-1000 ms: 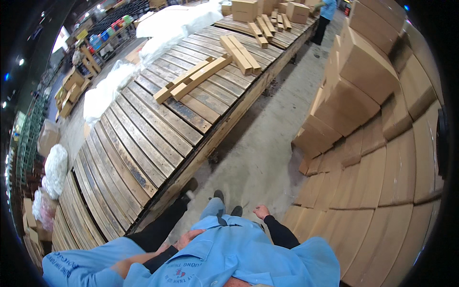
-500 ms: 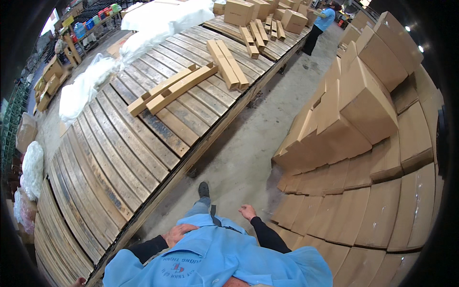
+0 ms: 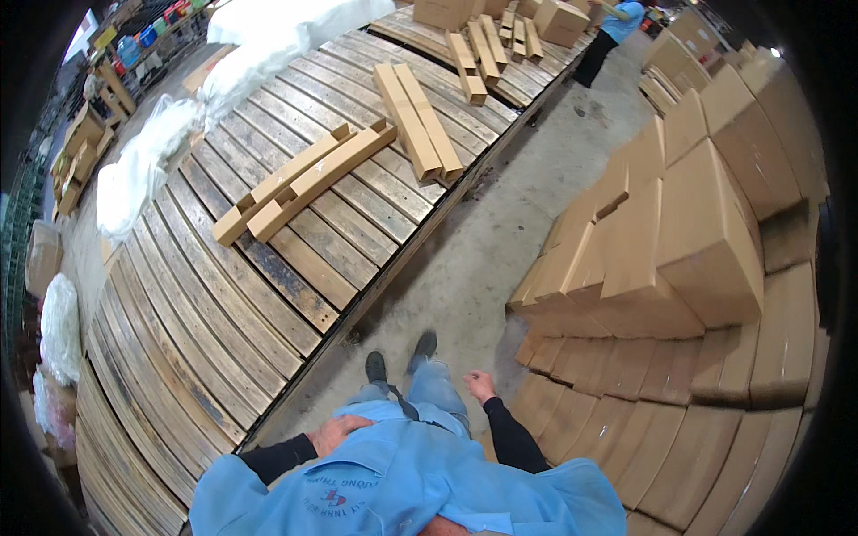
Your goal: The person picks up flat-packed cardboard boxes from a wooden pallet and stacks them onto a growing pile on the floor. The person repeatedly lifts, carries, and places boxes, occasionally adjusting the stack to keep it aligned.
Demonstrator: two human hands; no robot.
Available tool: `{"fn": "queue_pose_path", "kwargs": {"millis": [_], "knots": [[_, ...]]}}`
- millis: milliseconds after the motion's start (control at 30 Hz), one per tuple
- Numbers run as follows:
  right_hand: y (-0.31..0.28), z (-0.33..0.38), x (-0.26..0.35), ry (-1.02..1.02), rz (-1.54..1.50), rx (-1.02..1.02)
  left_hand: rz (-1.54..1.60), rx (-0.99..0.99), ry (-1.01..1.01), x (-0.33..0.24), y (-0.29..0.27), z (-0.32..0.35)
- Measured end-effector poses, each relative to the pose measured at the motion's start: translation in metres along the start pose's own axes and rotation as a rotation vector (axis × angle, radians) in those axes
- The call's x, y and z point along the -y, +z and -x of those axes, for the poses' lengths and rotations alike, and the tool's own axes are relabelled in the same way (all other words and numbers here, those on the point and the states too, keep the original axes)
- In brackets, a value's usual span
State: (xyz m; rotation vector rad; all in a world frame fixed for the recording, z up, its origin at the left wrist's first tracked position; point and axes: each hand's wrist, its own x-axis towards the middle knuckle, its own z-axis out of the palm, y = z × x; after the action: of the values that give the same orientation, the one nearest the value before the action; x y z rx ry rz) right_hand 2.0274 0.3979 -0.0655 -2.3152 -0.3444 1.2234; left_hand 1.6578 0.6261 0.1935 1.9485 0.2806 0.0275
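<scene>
My left hand point(image 3: 339, 432) rests against the front of my light blue shirt point(image 3: 420, 460), its fingers laid along the cloth and holding nothing that I can see. Out to my right side hangs my right hand point(image 3: 481, 385), fingers loosely curled in with nothing in them; stacked cartons are nearest to it. To the left, a long slatted wooden platform point(image 3: 192, 295) carries narrow open cardboard trays point(image 3: 326, 171) laid in a pair. Farther along lie two more long narrow cardboard pieces point(image 3: 417, 121), side by side.
Stacks of brown cartons point(image 3: 706, 232) wall the right side. Between them and the platform runs a concrete aisle point(image 3: 478, 241). A person in blue point(image 3: 609, 36) stands at its far end. White plastic wrap point(image 3: 143, 170) lies along the platform's far edge, and boxes point(image 3: 447, 11) sit beyond.
I have stepped forward along the aisle; both shoes now show. The right-hand cartons sit lower in view. My left hand stays at my shirt, my right at my side.
</scene>
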Motion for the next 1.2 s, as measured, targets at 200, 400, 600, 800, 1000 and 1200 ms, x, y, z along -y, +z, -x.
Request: {"fn": "queue_pose_path", "kwargs": {"millis": [200,400,600,800,1000,1200], "knots": [[-0.015,-0.081,0.035,-0.063,0.134,0.139,0.0,0.017,-0.02,0.002,-0.026,-0.084],[-0.092,-0.185,0.125,-0.235,0.235,0.01,-0.354,-0.163,0.028,0.03,-0.061,-0.119],[-0.158,-0.259,0.22,-0.238,0.098,0.061,-0.223,-1.139,-1.129,0.158,-0.123,-0.127],[-0.16,-0.304,0.234,-0.21,0.252,0.152,-0.477,-1.148,-1.282,0.218,-0.158,-0.163],[-0.161,-0.291,0.311,-0.236,0.445,0.167,-0.569,-1.121,-1.279,0.279,-0.252,-0.214],[-0.158,-0.348,0.422,-0.327,0.496,0.137,-0.73,-0.937,-1.473,0.356,-0.353,-0.227]]}}
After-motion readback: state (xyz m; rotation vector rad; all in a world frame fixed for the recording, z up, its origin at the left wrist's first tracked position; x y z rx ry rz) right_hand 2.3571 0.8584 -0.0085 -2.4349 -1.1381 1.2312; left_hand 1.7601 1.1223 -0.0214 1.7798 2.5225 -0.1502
